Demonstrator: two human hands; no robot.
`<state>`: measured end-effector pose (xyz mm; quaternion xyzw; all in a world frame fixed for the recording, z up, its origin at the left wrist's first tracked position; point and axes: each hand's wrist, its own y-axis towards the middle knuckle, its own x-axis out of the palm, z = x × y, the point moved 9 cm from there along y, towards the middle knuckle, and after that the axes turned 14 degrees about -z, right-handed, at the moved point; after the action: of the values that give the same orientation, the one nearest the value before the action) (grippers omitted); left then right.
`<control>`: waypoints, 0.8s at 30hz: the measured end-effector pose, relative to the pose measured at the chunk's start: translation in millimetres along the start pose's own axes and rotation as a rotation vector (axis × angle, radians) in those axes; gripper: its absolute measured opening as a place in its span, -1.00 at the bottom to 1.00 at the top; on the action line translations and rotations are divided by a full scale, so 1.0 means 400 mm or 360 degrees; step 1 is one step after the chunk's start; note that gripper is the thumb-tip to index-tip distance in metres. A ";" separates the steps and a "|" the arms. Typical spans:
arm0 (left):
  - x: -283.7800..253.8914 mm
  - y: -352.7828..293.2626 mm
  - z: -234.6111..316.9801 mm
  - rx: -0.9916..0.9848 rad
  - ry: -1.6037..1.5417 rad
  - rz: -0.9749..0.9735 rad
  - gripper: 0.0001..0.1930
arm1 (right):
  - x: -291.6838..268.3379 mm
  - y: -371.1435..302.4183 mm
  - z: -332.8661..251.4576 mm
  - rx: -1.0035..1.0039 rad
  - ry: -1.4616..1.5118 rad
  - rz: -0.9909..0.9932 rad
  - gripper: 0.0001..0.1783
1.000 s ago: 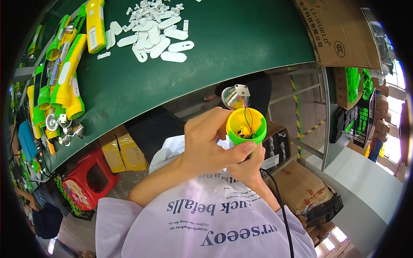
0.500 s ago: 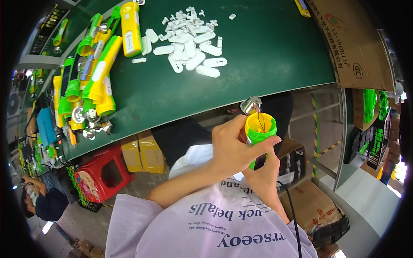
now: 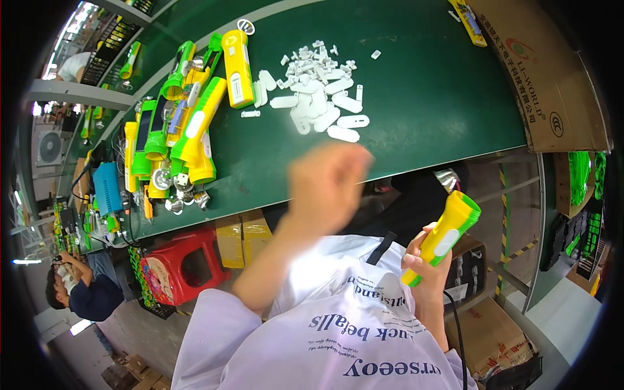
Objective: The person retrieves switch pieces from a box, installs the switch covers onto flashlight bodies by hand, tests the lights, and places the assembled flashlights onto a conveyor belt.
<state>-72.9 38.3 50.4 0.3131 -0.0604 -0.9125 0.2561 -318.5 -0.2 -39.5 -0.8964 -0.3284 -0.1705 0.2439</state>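
My right hand (image 3: 426,263) is wrapped round a yellow and green flashlight (image 3: 444,239), which is tilted with its wide open head pointing up and to the right. A shiny reflector (image 3: 447,180) hangs out past the head on thin wires. Over the near edge of the table is my left hand (image 3: 328,182), smeared by motion, so its fingers cannot be made out. Nearest to it lies a heap of white plastic pieces (image 3: 318,107), made up of oval covers and smaller parts.
Several yellow and green flashlights (image 3: 201,123) are piled at the left of the green table (image 3: 442,91), some with loose reflectors. A cardboard box (image 3: 543,78) stands at the right. Below the table are a red stool (image 3: 175,270) and a carton (image 3: 244,240). A person (image 3: 91,286) sits far left.
My left hand has let go of the flashlight and moved left and up toward the white pieces. My right hand has carried the flashlight to the right and tilted it, turning its side into view.
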 end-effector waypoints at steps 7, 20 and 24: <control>-0.256 0.141 -0.145 -0.0390 0.0623 0.0184 -0.88 | 0.006 0.003 0.003 -0.0124 0.0472 -0.0264 -0.15; 0.121 0.445 -0.123 0.0276 0.0954 -0.0365 -0.78 | -0.036 -0.053 -0.001 0.0049 0.0517 -0.0072 -0.57; 0.146 0.470 -0.150 0.0291 0.0955 -0.0374 -0.79 | -0.020 -0.056 0.030 0.0201 0.0740 -0.0155 -0.55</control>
<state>4.8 -150.1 22.0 0.5942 -0.0273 -0.7938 0.1265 -337.6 17.2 -46.1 -0.7991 -0.3164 -0.3630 0.3599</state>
